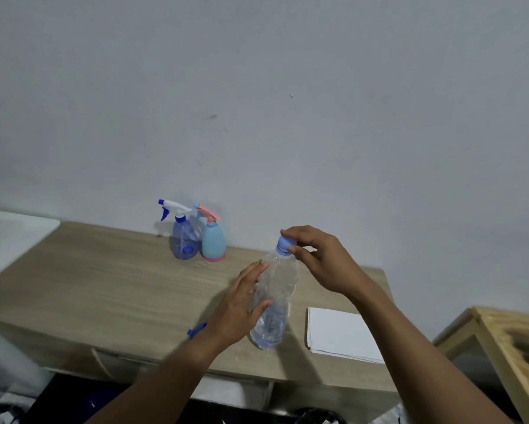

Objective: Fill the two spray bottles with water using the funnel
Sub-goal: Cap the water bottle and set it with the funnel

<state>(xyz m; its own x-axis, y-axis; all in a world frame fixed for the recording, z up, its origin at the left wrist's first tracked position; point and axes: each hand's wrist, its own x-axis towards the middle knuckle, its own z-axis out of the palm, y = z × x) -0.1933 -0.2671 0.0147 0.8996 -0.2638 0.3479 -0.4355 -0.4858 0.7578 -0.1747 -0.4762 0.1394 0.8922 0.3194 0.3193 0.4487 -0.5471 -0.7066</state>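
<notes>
Spray bottles stand side by side at the back of the desk [104, 286], the blue spray bottle [185, 240] left of the teal spray bottle [213, 243]. Nearer the front, the left hand [242, 304] grips a water bottle [277, 289] and the right hand [324, 261] pinches its cap [284, 245].

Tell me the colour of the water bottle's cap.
Pale blue cap on the bottle; shows best in the head view.
</notes>
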